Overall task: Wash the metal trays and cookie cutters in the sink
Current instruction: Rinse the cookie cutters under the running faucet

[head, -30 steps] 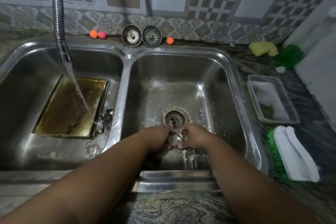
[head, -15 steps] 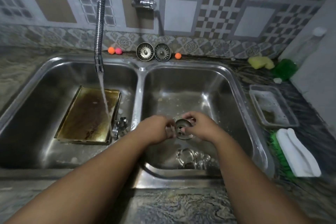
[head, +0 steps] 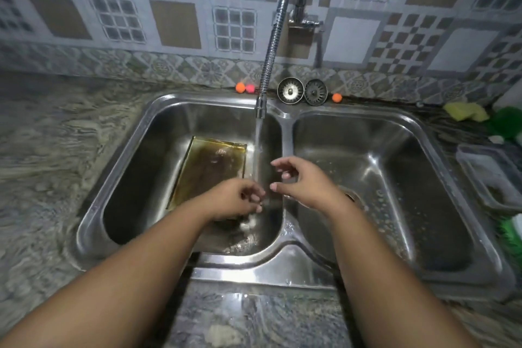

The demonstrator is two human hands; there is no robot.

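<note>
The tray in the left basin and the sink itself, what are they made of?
Tray: probably thin metal, with a folded rim; its finish is dulled by brownish-yellow staining. Sink: looks like stainless steel, silvery with bright mirror-like glints.

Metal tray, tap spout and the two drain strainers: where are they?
metal tray (head: 207, 169): head view, its stained floor.
tap spout (head: 260, 106): head view, the nozzle end.
drain strainers (head: 290, 91): head view, the left one's centre knob.
</note>
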